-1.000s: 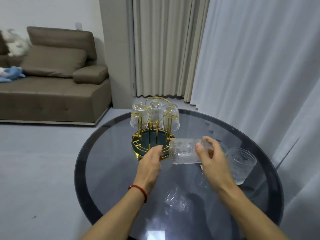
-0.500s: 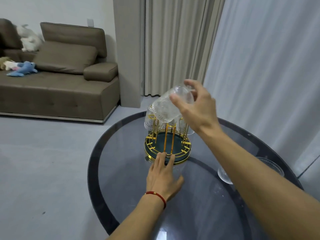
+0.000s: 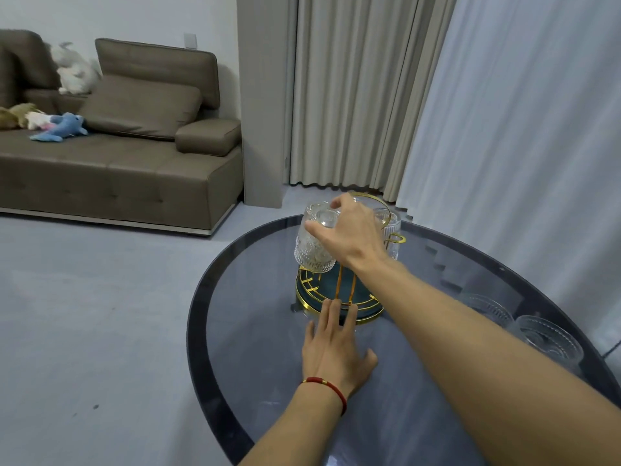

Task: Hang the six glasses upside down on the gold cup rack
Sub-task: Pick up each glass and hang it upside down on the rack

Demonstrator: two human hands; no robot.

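Note:
The gold cup rack (image 3: 312, 294) with a dark green base stands on the round glass table (image 3: 255, 331). My right hand (image 3: 353, 230) grips the bottom of an upside-down embossed glass (image 3: 314, 247) at the rack's left side, its mouth just above the base. Another inverted glass (image 3: 391, 230) hangs on the rack behind my hand; others there are hidden. My left hand (image 3: 336, 354) lies flat on the table, fingertips touching the rack's front rim. Two upright glasses, one (image 3: 487, 309) and another (image 3: 547, 338), stand at the right behind my forearm.
The table's dark rim (image 3: 198, 331) curves close on the left. A brown sofa (image 3: 134, 163) with soft toys sits across the grey floor. Curtains (image 3: 504, 129) hang behind and right of the table.
My right hand has lowered the glass from tilted above the rack to upright-inverted at its left side. My left hand has stayed at the rack's base.

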